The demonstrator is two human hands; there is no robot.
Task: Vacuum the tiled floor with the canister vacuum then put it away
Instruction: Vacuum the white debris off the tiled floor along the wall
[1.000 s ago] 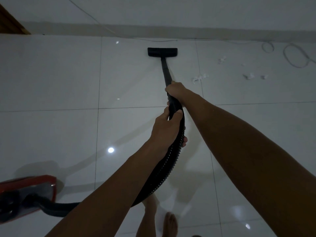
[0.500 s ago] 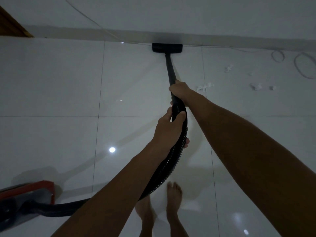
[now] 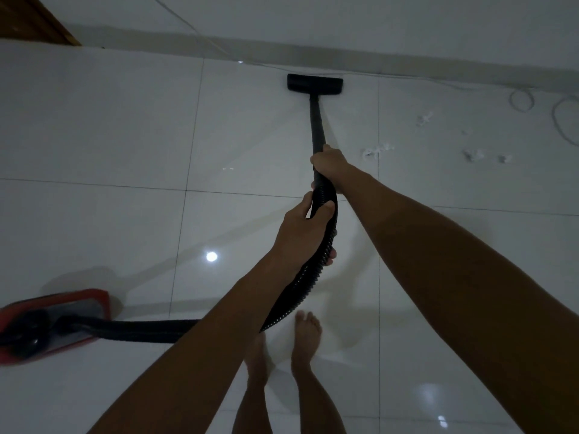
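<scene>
Floor nozzle (image 3: 315,83) pushed further, now right by wall. Right hand (image 3: 329,164) grips wand (image 3: 317,126), left hand (image 3: 302,233) grips hose (image 3: 316,267). White scraps (image 3: 376,151) still unswept.

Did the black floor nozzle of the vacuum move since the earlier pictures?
Yes. The black floor nozzle went forward to the grey wall base half a second ago; now it sits slightly back from it.

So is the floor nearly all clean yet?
Not yet. Both hands, left hand and right hand, grip the wand, with the floor head near the wall. White scraps lie unswept to the right. The red canister is not put away.
</scene>
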